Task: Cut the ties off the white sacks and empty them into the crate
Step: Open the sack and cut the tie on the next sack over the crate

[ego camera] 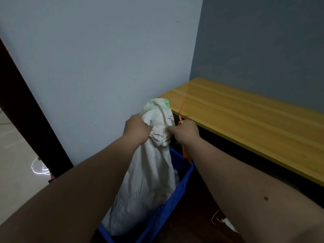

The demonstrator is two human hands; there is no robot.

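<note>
Both hands bunch the sack's upturned end, left hand clenched on cloth, right hand also clutching the cutters, so contents drop into the crate below them.

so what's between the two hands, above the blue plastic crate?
Head view: the bunched neck of the white woven sack lies between the left hand and right hand; both grip it over the blue plastic crate.
</note>
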